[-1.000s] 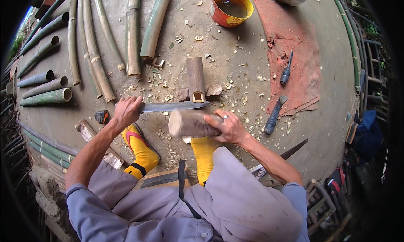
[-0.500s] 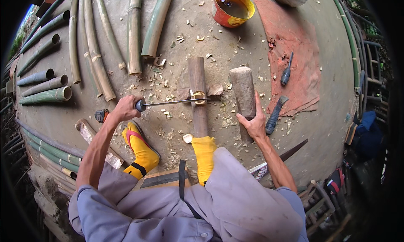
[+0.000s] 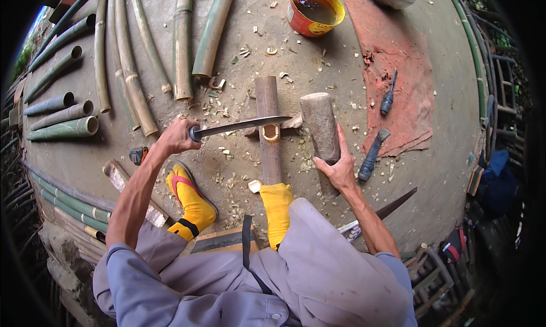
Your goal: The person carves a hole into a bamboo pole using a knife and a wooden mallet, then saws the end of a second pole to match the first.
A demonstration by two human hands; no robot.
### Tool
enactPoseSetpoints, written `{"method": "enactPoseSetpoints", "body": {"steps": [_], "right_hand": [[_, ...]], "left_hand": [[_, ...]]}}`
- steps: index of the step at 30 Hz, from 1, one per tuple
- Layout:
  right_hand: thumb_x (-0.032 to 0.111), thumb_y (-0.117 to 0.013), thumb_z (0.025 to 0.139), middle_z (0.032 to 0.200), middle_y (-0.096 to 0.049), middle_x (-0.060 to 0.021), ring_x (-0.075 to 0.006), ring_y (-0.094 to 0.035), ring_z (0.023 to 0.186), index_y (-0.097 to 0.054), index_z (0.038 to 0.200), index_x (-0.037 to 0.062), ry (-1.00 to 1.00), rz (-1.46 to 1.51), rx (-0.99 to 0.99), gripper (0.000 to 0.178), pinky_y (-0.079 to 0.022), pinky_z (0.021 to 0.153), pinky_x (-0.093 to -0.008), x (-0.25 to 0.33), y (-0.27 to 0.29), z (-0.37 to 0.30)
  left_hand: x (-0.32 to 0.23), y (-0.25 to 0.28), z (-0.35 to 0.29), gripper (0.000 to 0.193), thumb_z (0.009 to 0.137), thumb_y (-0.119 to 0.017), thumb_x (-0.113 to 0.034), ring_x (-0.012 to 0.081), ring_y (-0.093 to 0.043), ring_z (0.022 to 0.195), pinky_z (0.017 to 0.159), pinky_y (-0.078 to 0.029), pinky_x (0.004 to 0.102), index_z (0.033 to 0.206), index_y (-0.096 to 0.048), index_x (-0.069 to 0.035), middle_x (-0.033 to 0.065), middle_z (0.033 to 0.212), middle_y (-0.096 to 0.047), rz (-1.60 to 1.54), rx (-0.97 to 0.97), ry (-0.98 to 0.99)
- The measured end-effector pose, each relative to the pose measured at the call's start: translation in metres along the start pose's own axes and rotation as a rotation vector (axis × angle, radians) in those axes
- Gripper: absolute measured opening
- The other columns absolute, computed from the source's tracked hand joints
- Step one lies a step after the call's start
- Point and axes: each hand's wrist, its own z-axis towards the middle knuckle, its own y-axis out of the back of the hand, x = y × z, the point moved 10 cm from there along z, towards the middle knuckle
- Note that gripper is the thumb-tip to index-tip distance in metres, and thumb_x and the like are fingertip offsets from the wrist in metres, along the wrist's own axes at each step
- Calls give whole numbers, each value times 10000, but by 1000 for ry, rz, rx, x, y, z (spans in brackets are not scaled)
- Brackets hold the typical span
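My left hand [image 3: 178, 137] is closed round the dark handle of a long knife [image 3: 242, 125]. Its blade reaches right, over the bamboo tube [image 3: 267, 96], just beyond a squared hole cut in the tube's upper side. That tube points away from me and rests across a small wooden block [image 3: 293, 122]; my yellow-socked right foot [image 3: 275, 210] is at its near end. In my right hand [image 3: 340, 169] is a thick wooden mallet [image 3: 317, 122], its head upright to the right of the tube and its handle toward me.
Bamboo poles [image 3: 207, 36] lie at far left. A yellow-red bucket [image 3: 316, 11] of dark liquid stands at the back. Two dark-handled chisels [image 3: 387, 101] lie by the red cloth [image 3: 398, 59]. A saw [image 3: 398, 202] is under my right forearm; a tape measure [image 3: 137, 155] lies left.
The knife blade has come up out of the hole and turned its flat side into view. The pale sliver in the hole is gone. The mallet has shifted slightly left.
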Motion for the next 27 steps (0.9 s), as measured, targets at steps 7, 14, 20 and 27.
{"method": "enactPoseSetpoints", "body": {"steps": [7,14,20,27], "right_hand": [[200,-764,691,1344,-492,-261,-327,-558,1183,-186,1496,61,100,-2,-35,1002,-464,979,-382,36,10,5],[219,-739,694,1328,-485,-299,-411,-538,1182,-168,1506,117,76,-124,297,998,-452,989,-423,29,-32,1],[243,-732,694,1369,-447,-296,-380,-533,1200,-139,1512,122,46,105,91,1018,-436,985,-405,61,-1,13],[257,-737,700,1415,-398,-267,-332,-479,1258,-152,1503,66,-80,-12,333,1012,-387,1045,-400,21,-28,-7]], "left_hand": [[22,0,8,327,575,-710,-252,323,-634,650,644,-498,419,749,-627,12,169,641,-619,136,102,94],[21,-3,17,314,578,-698,-243,304,-598,587,607,-484,415,729,-617,19,163,613,-599,156,143,45],[24,-4,16,310,565,-699,-218,247,-528,526,559,-459,399,726,-605,30,125,574,-557,119,173,41],[14,3,-9,226,613,-671,-120,330,-595,595,563,-463,425,805,-580,-44,118,640,-588,390,-177,-66]]}}
